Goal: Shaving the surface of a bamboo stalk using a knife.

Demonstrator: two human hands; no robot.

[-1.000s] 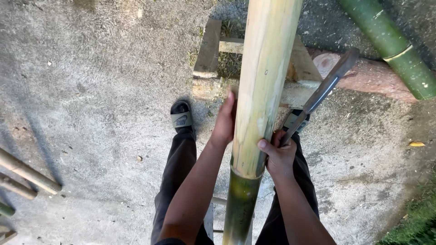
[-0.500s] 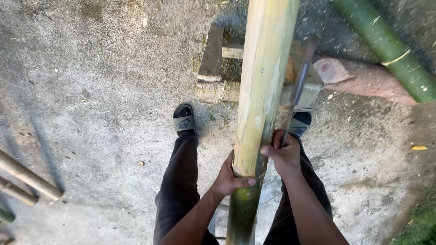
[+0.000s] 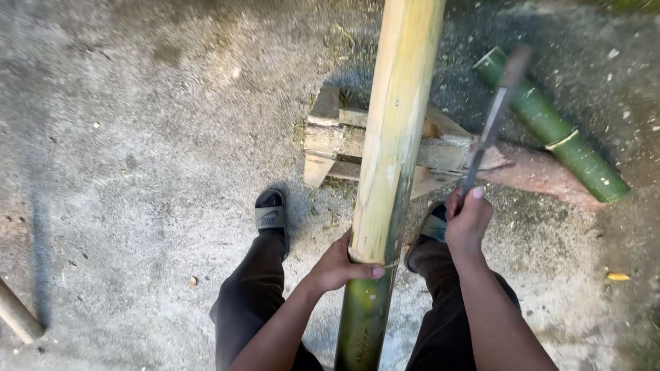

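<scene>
Concrete ground (image 3: 137, 158), grey and rough, spread wide and bare to the left of the left hand; plenty of open room on that side.

Long bamboo pole (image 3: 395, 137), pale and stripped above the left hand, green skin below it, running from the bottom edge up past the top edge of the view. Passes between the two legs and over the block ahead.

Green bamboo length (image 3: 557, 130), lying on the ground up and right of the right hand, well apart from the pole, angled toward the right edge.

Wooden block stack (image 3: 330, 134), just beyond both hands, under the pole, corners jutting left and right.

Left hand (image 3: 340, 264) wrapped round the pole right at the line where pale meets green, fingers curled across the front, thumb side hidden.

Right hand (image 3: 467, 223) clenched on the handle of a long blade (image 3: 491, 127), just right of the pole, not touching it. Blade raised, blurred, pointing up and away.

Sandal (image 3: 269, 216) on the left foot, up and left of the left hand.

Stub of another pole (image 3: 17, 316) at the far left edge.
</scene>
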